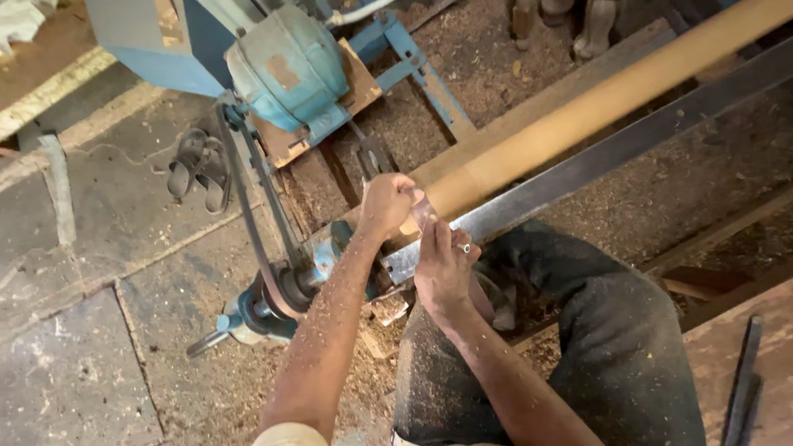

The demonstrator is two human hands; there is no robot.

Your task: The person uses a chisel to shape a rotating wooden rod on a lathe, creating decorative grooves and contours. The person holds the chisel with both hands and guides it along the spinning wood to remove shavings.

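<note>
At the centre of the frame, seen from the head camera, the left hand (385, 204) is clenched over the near end of a long wooden pole (595, 107). The right hand (444, 268) sits just below it, fingers (436, 234) closed on a small thing too blurred to name, touching the pole's end. The pole's long axis runs diagonally, from the hands at centre up to the upper right corner, parallel to a dark metal bar (611, 153) just beneath it. A blue motor (289, 66) sits upper left; a belt (256, 215) drops from it to a pulley (285, 289). Sawdust covers the floor (99, 347). A pair of sandals (198, 169) lies at left.
</note>
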